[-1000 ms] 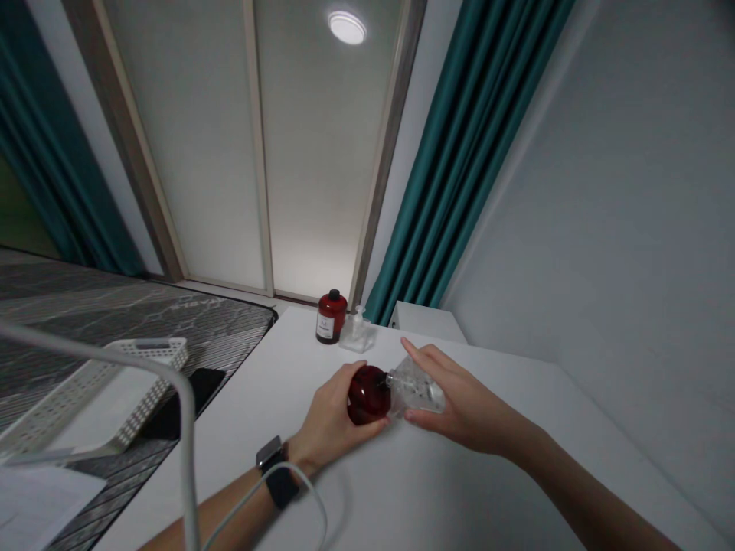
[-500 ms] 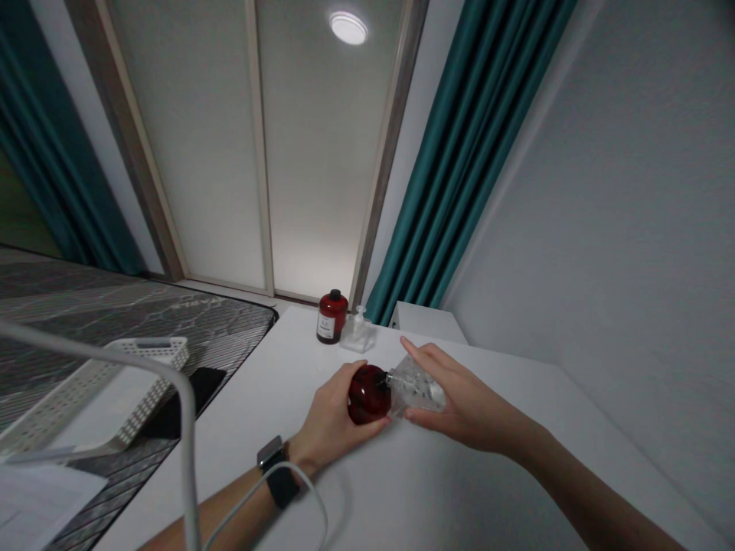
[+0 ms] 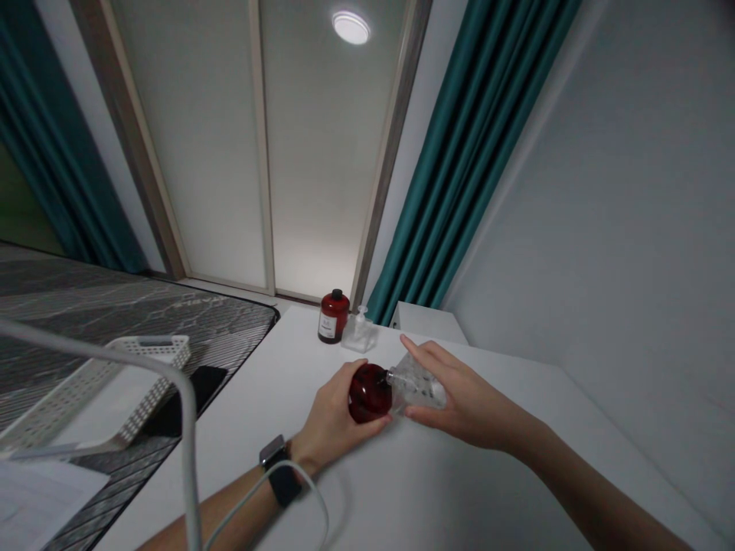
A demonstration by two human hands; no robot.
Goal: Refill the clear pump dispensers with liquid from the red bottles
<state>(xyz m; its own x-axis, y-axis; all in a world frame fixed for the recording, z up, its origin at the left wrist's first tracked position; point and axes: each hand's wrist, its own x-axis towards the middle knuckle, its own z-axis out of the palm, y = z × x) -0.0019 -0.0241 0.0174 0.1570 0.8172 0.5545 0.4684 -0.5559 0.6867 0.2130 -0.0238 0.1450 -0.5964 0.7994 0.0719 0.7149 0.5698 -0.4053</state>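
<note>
My left hand (image 3: 333,417) is wrapped round a dark red bottle (image 3: 367,396) on the white table (image 3: 276,390), with fingers on its far side and thumb on the near side. In my right hand (image 3: 453,394) a clear square bottle (image 3: 419,383) lies tipped over, its neck pointing left. That neck meets the top of the red bottle, at its mouth. Whether liquid runs between them is too small to make out. Farther back stand another red bottle (image 3: 333,317) with a black cap and white label, and a clear pump bottle (image 3: 359,330) beside it.
A pale cable (image 3: 187,428) curves across the left foreground near my watch. Left of the table are a white perforated basket (image 3: 155,390), a black flat item (image 3: 184,398) and paper (image 3: 46,497). A white box-like unit (image 3: 428,320) stands behind the table by the green curtain (image 3: 465,153).
Almost nothing differs. Both hands keep their holds on the two bottles, and the view has shifted very slightly.
</note>
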